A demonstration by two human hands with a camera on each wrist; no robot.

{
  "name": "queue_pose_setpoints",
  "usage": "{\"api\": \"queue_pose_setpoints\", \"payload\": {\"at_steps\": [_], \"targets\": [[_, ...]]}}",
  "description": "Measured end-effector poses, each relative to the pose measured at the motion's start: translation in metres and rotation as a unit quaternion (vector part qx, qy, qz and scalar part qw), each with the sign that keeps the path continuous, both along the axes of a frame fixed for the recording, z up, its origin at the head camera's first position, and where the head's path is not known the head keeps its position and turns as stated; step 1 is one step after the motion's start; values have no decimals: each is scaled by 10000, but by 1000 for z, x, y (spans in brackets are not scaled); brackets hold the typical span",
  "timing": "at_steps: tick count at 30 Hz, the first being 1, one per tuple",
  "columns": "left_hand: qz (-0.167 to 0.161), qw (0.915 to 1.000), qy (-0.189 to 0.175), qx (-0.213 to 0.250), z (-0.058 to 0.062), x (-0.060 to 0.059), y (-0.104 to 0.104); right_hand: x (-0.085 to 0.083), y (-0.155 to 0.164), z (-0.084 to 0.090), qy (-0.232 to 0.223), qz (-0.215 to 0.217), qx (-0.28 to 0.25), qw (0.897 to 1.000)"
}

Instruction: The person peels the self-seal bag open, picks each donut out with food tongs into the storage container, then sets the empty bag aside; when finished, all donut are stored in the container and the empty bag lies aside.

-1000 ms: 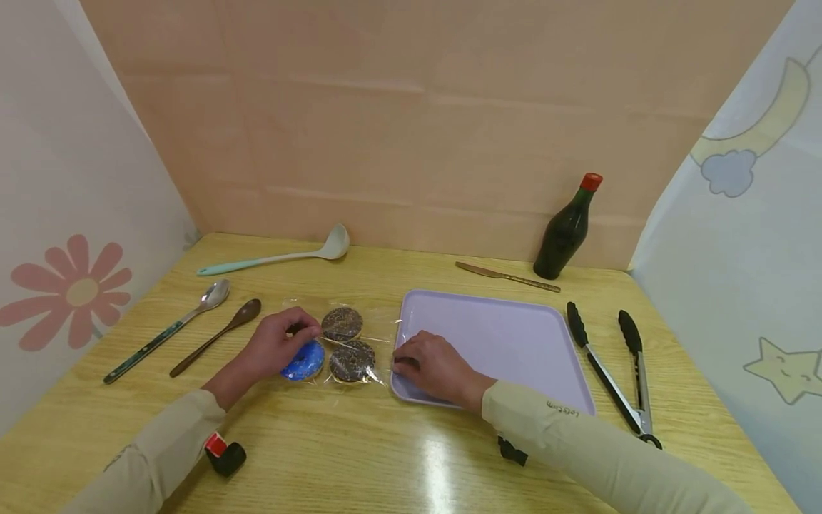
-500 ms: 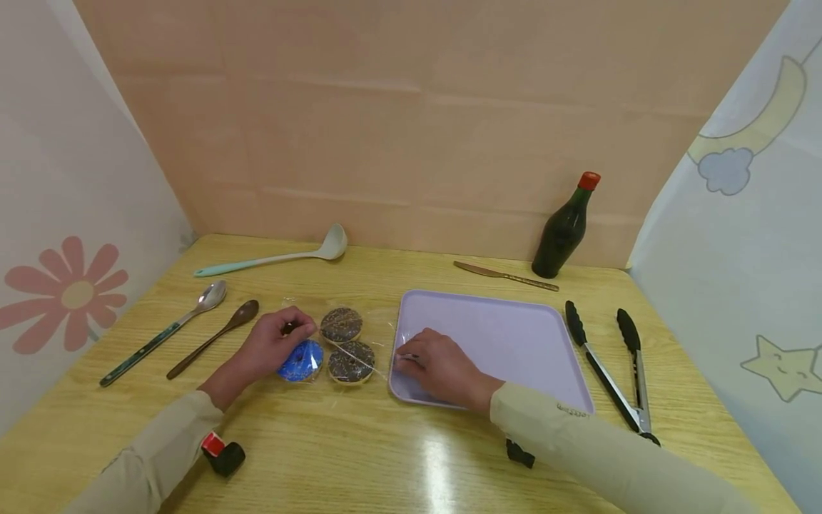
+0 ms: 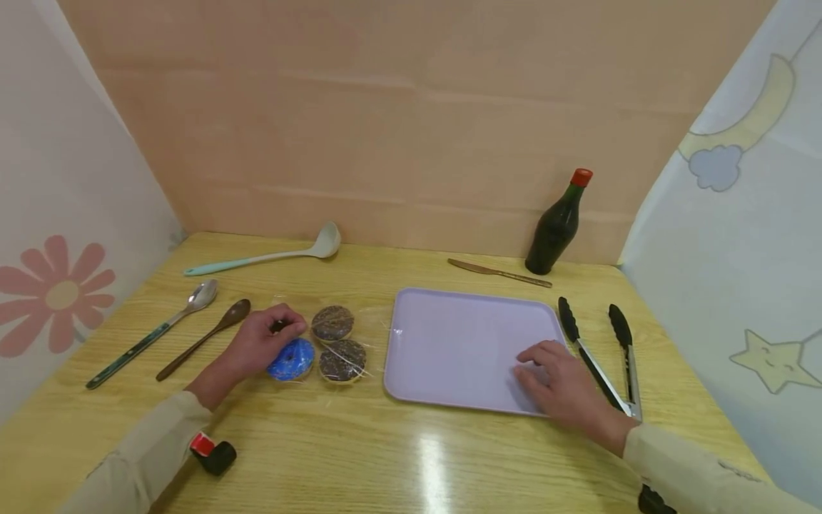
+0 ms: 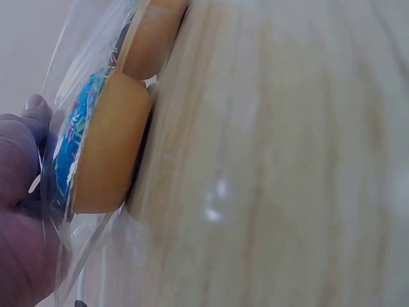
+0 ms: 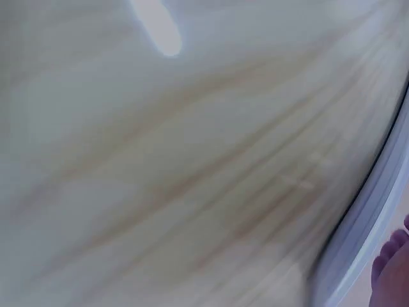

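A clear bag lies on the wooden table and holds a blue sprinkled doughnut and two chocolate ones. My left hand pinches the bag's left end, its fingers curled over the blue doughnut. In the left wrist view that blue doughnut shows side on under the plastic, beside my fingers. My right hand rests with loosely bent fingers on the near right corner of the lilac tray and holds nothing. The right wrist view is blurred and shows the tray rim.
Black-tipped tongs lie just right of the tray, close to my right hand. A knife and a dark bottle stand behind it. A ladle, a metal spoon and a wooden spoon lie at the left.
My right hand has let go of the bag's right end and moved right across the tray, towards the tongs. My left hand has kept its hold on the bag.
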State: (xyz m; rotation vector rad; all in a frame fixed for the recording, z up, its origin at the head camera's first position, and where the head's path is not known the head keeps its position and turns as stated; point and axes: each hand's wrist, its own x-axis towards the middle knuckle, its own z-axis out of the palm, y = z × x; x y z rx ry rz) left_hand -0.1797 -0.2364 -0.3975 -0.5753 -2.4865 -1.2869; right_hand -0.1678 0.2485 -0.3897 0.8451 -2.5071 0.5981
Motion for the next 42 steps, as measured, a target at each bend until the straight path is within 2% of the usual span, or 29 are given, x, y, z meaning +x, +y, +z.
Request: {"api": "queue_pose_setpoints", "payload": {"at_steps": [2,4,7,11,14,17,23,26,29,32,33,36,42], "targets": [[103,9999,2,-56,1,1,0,4,23,3,-218,-648,-15,9977],[198,9997,22,-102,2,2,0,6,45,5,-460,-1255,-54,9910],[238,9996,50,-112,2,2,1,10,73,6,-868,-2091,-80,9740],[163,9998,26,-82,3,2,1,12,100,6,-1627,-2744,48,9477],[70,10000,50,-26,3,1,0,11,108,6,-2232,-2826,202,9327],[-17,9999,86,74,2,1,-1,8,110,8,-2643,-2800,341,9223],[-65,9998,158,134,2,1,0,-1,111,12,-2960,-2843,468,9107],[-81,9997,199,118,12,8,6,-3,112,15,-3026,-2880,465,9074],[-96,9996,222,124,13,9,8,-2,113,19,-3023,-2862,423,9082],[-119,9996,221,149,7,5,5,-1,114,21,-2826,-2757,308,9182],[-118,9996,199,149,3,2,3,-1,114,21,-2727,-2683,253,9236],[-135,9997,144,165,2,2,1,-2,112,24,-2414,-2405,196,9399],[-156,9997,80,176,2,2,0,-1,87,35,-2107,-1593,231,9642]]}}
